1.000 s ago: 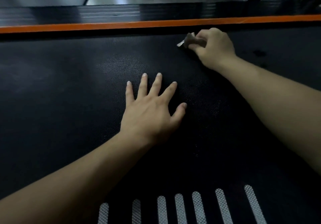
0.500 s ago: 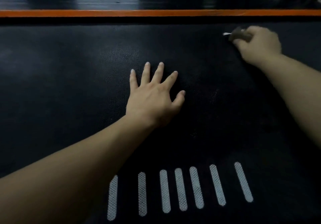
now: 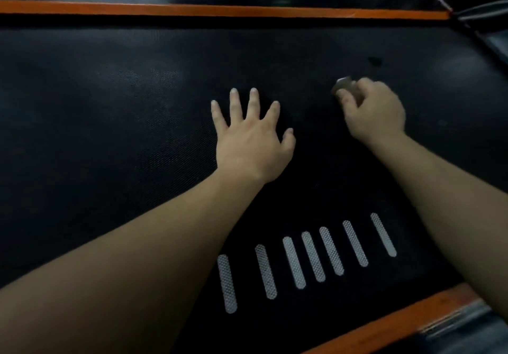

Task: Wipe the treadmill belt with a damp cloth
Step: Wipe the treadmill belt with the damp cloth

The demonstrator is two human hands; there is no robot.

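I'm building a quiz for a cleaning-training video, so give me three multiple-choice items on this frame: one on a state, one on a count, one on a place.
1. How does the left hand lie?
A. Flat on the belt, fingers spread
B. Clenched in a fist
C. Curled round a bottle

2. How many white stripes mark the belt?
A. Four
B. Seven
C. Ten

3. Where is the cloth?
A. Under the left hand
B. Lying loose on the white stripes
C. In the right hand

Answers:
1 A: its straight fingers rest apart on the belt.
2 B: seven stripes show near the belt's near edge.
3 C: the right hand's fingers curl round it, to the right of the left hand.
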